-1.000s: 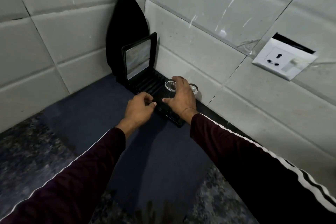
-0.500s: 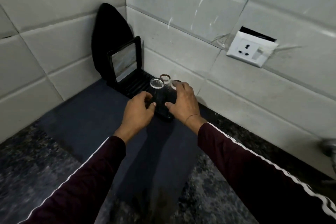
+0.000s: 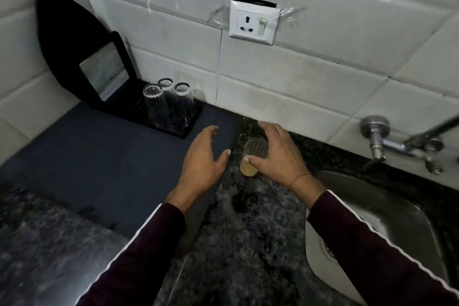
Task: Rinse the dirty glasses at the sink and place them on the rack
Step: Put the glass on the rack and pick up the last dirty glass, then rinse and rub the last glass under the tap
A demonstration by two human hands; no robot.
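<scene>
Right hand [image 3: 278,156], fingers apart, cups the dirty glass [image 3: 253,156] at frame centre without clamping; left hand [image 3: 203,156] splayed, empty. Risk: a loose grasp could tip it, spilling residue on the counter [image 3: 248,231].

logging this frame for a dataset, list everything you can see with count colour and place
glasses on rack: three, clear, upside down on the rack, back left
rack: one, black, in the wall corner
dirty glass: one, clear with yellowish liquid at the bottom, upright on the counter
mat: one, dark blue, under the rack
counter: one, speckled dark stone
sink: one, steel, right
tap: one, metal, on the wall above the sink
socket: one, white, on the tiled wall
left hand: open, over the mat edge
right hand: open, around the dirty glass
</scene>
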